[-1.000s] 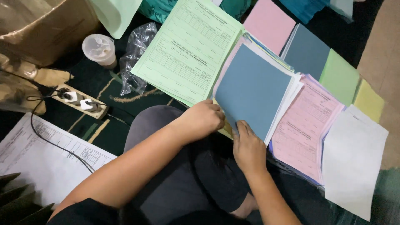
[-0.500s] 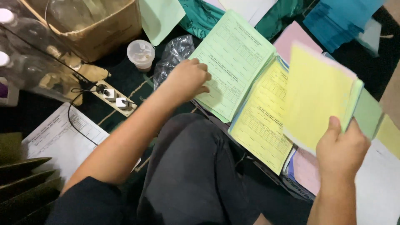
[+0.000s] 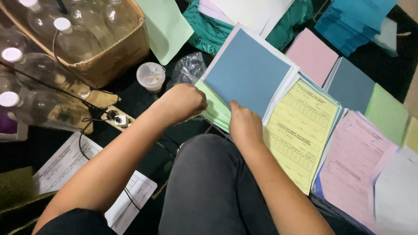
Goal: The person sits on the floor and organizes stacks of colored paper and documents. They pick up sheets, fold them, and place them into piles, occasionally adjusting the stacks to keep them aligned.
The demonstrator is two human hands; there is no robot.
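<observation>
Both hands are working the paper stack in front of my knee rn. Left hand [image 3: 185, 101] is curled into a loose fist on the green sheets [image 3: 214, 109] at the stack's left edge, fingers pressed together and tucked under, so I can't tell if it's actually pinching a sheet or just pinning them down. Right hand [image 3: 244, 126] is sitting at the bottom corner of the blue sheet [image 3: 248, 72], fingertips pushed up under or against its edge; thumb is hidden so can't say if it's a real pinch. Blue sheet is lying on top, over the green ones and some white pages, w/ the yellow form [image 3: 300, 130] just beside it on the right and the pink form [image 3: 355, 161] further right. IMO the trick here is keeping the left hand flat as an anchor while the right is squaring the blue corner to the pile below, bc loose sheets fan out fast. Also watching the elbow: plastic cup [image 3: 150, 76], crinkly bag [image 3: 188, 69] and power strip [image 3: 116, 118] are all near the left forearm, and the box [image 3: 115, 56] of bottles is close behind.
</observation>
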